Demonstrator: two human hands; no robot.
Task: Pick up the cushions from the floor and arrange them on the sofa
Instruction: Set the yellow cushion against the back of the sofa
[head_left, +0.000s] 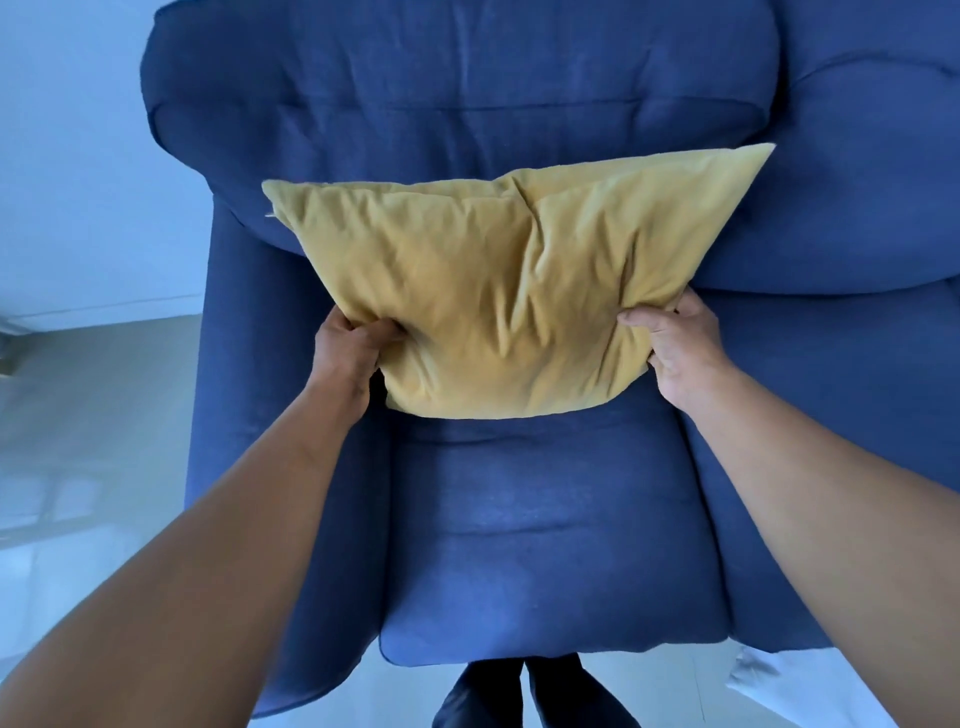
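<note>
A mustard-yellow cushion (498, 296) stands tilted against the backrest of the blue sofa (545, 545), its lower edge near the back of the seat. My left hand (353, 348) grips the cushion's lower left corner. My right hand (680, 348) grips its lower right corner. Both arms reach forward over the seat. The cushion's top right corner sits higher than the left one.
The sofa's left armrest (249, 467) and right armrest (831, 415) flank the seat. Pale tiled floor (78, 441) lies to the left, with a white wall (62, 156) behind. My dark-trousered legs (524, 696) stand at the seat's front edge.
</note>
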